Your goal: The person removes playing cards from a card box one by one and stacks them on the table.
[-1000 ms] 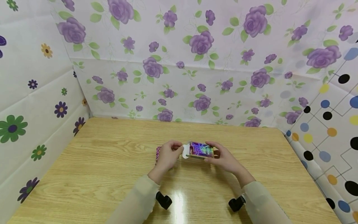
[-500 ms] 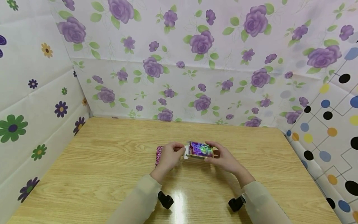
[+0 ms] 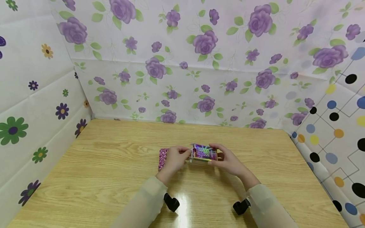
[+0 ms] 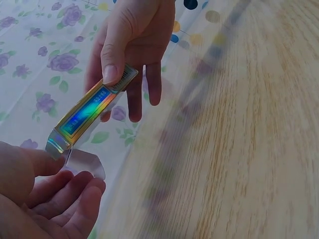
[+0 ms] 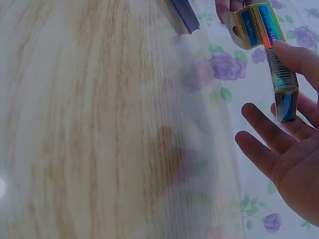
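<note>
A small playing card box, shiny purple with gold edges, lies flat in the grip of my right hand, above the table. In the right wrist view, thumb and fingers hold the box by its far end, the lower fingers spread. My left hand is at the box's other end, its thumb and fingers pinching the end flap. The flap shows pale and bent outward in the left wrist view. Left of the box, a pink-and-white patterned deck of cards lies on the table, partly hidden by my left hand.
The wooden table reaches back to a hanging cloth with purple roses. Patterned cloths also stand at the left and right sides. A black wrist camera sits below the left hand, another below the right.
My left hand has moved slightly right, bringing the white flap closer against the box, so less of it shows. More of the pink deck is uncovered. My right hand and the box stay nearly still.
</note>
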